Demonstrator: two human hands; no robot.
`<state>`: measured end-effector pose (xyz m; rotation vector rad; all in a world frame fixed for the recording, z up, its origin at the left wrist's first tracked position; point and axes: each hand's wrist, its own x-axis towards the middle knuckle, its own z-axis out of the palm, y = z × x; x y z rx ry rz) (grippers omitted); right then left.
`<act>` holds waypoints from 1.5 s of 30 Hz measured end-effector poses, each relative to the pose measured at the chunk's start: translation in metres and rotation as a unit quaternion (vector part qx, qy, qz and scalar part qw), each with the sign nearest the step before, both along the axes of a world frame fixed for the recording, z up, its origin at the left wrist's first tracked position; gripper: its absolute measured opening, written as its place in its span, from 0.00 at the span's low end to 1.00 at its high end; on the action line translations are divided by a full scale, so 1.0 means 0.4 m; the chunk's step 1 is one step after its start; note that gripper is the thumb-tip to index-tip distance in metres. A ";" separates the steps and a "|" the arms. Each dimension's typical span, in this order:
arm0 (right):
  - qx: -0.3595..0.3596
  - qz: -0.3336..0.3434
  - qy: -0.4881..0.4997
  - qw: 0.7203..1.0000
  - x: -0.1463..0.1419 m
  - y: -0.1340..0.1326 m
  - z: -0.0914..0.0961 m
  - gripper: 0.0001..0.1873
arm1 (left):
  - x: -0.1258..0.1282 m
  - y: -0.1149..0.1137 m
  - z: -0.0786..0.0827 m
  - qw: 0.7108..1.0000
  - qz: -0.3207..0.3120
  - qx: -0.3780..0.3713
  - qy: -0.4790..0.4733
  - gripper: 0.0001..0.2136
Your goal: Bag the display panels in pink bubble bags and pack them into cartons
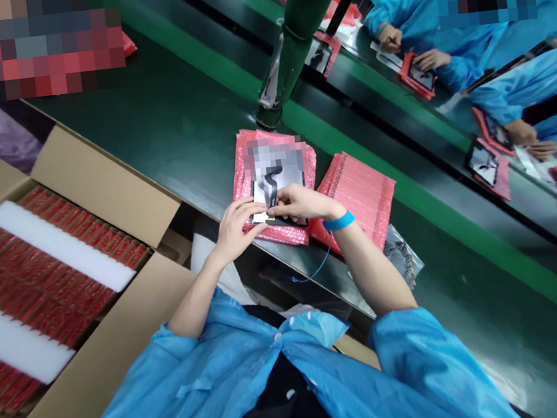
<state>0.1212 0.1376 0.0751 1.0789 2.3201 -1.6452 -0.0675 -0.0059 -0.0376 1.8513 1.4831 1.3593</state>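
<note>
A flat panel with a black ribbon cable (275,181) lies on a pink bubble-wrap bag (243,171) at the near edge of the dark green bench (173,127). My left hand (234,227) rests its fingers on the panel's lower left corner, fingers curled. My right hand (298,203), with a blue wrist strap (339,221), pinches the panel's lower edge near a small yellow tab.
A stack of pink bags (362,193) lies right of the panel. An open cardboard box (99,182) of red bags with white foam strips stands at my left. A green post (290,46) rises behind. Across the bench, people in blue coats handle similar panels (421,75).
</note>
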 end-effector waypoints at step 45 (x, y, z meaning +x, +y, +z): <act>0.531 -0.289 -0.049 0.795 0.371 -0.355 -0.147 0.37 | -0.037 0.033 0.038 0.991 -0.105 -0.082 0.006 0.18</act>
